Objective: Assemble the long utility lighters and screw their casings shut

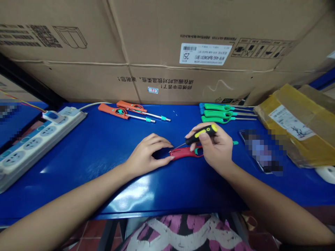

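A red long-necked lighter with a green trigger lies on the blue table. My left hand pinches its butt end between thumb and fingertips. In my right hand is a black and yellow screwdriver, its thin shaft slanting down to the left. The tip reaches close to the lighter's butt end; whether it touches is too small to tell. My right hand hides part of the lighter's neck, and a green tip shows beyond it.
Two orange lighters lie toward the back left, and several green lighters at the back right. A power strip runs along the left. On the right are a phone and a taped carton. Large cardboard boxes stand behind.
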A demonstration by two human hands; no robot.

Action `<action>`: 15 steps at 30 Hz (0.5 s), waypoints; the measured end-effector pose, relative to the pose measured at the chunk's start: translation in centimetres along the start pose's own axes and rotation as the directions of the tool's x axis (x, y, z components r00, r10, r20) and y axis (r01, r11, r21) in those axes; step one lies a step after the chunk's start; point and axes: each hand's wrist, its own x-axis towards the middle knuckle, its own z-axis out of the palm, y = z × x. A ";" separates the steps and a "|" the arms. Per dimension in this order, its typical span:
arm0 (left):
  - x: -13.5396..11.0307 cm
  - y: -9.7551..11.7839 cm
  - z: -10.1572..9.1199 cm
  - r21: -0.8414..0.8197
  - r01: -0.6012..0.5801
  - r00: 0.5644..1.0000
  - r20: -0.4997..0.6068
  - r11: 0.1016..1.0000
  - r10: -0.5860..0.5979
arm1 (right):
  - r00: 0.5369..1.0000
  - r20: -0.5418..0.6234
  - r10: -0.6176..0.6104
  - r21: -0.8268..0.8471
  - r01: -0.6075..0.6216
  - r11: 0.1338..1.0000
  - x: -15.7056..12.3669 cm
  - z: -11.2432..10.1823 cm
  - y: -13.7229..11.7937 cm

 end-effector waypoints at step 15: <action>-0.4 0.0 1.3 -0.020 0.029 0.992 0.120 0.999 -0.026 | 0.957 0.226 -0.184 -0.214 0.233 0.949 -0.2 -1.0 -0.2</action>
